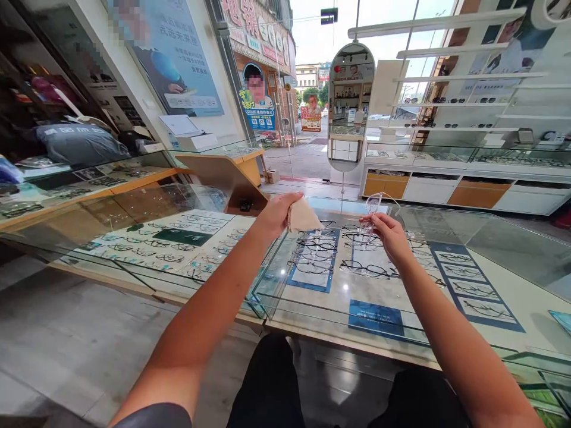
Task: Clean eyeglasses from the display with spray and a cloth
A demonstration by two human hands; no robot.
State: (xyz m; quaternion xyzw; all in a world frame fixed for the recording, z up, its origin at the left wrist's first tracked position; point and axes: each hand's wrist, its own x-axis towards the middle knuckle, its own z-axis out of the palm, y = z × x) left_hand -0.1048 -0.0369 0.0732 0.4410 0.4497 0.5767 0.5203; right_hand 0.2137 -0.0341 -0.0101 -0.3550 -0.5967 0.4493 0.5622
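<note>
Here, gripped beige cloth in left hand | pinched clear-framed glasses in right hand | held both apart over glass counter, inward of near edge

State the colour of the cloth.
Pale beige: the cloth in the left hand, seen in the head view.

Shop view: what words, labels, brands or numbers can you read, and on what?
"STELLEST": on the blue cutout sign; its numbers are too blurred.
Too blurred or small to read surely: blue wall poster, storefront sign, red poster, lower blue card, grey fabric.
</note>
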